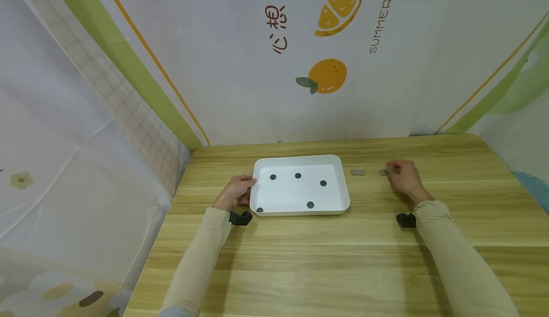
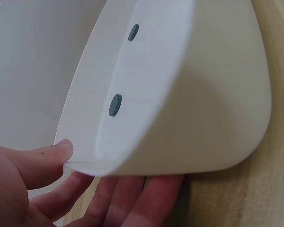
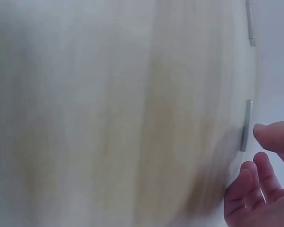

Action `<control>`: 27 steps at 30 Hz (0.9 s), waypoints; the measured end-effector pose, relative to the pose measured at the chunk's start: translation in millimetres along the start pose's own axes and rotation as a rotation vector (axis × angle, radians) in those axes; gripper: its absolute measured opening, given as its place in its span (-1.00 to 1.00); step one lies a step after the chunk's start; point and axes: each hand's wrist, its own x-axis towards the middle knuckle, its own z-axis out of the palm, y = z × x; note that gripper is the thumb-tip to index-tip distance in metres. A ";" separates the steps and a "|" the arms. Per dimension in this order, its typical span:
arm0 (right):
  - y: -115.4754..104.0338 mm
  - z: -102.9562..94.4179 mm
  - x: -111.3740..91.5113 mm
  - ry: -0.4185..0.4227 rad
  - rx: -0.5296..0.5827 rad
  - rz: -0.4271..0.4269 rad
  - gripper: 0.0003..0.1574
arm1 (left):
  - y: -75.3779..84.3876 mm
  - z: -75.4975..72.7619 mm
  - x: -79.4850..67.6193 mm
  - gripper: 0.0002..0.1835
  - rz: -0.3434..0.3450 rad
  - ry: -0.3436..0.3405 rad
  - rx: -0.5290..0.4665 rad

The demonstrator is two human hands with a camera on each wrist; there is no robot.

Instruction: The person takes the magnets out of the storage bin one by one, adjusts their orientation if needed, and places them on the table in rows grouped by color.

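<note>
My left hand [image 1: 233, 192] grips the left end of a shallow white tray [image 1: 285, 194], thumb over the rim and fingers against the outside wall. Several dark round discs [image 1: 298, 176] lie scattered on the tray's floor. To the tray's right, my right hand [image 1: 404, 178] hovers at a small flat grey metal block [image 1: 383, 172], its fingertips partly covering it in the head view. In the right wrist view the thumb [image 3: 277, 137] and fingers stand apart, just beside that block, with nothing pinched between them. A second grey block [image 1: 358, 172] lies between it and the tray.
Everything stands on a wood-grain table [image 1: 300, 260]. A printed cloth [image 1: 240, 93] hangs behind the table's back edge, with more cloth at both sides. A black wrist camera [image 1: 241, 219] sits near the tray's front left corner.
</note>
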 end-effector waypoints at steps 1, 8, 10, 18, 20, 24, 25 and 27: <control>-1.0 0.0 0.3 0.003 0.011 0.009 -0.56 | 0.0 0.0 0.4 -0.53 0.000 0.000 -0.001; -24.3 0.7 5.6 0.034 0.100 0.036 -0.51 | -0.1 0.7 0.3 -0.50 -0.003 -0.001 -0.004; -36.9 1.4 6.2 0.042 0.133 0.034 -0.52 | -0.1 0.8 -0.3 -0.49 -0.001 -0.002 0.002; -81.4 13.1 12.5 0.017 0.237 0.029 -0.55 | -0.1 0.4 0.7 -0.50 -0.003 -0.001 -0.007; -89.2 17.8 14.0 -0.004 0.258 0.025 -0.57 | -0.1 0.4 0.8 -0.50 -0.002 -0.004 -0.013; -102.4 28.3 15.2 -0.041 0.283 -0.022 -0.59 | 0.4 0.7 0.3 -0.50 -0.004 -0.007 -0.017; -105.2 31.0 15.2 -0.052 0.294 -0.035 -0.59 | 0.2 0.5 0.2 -0.50 0.000 -0.007 -0.015; -110.4 36.7 15.0 -0.068 0.294 -0.059 -0.60 | 0.1 0.3 0.0 -0.50 0.003 -0.006 -0.011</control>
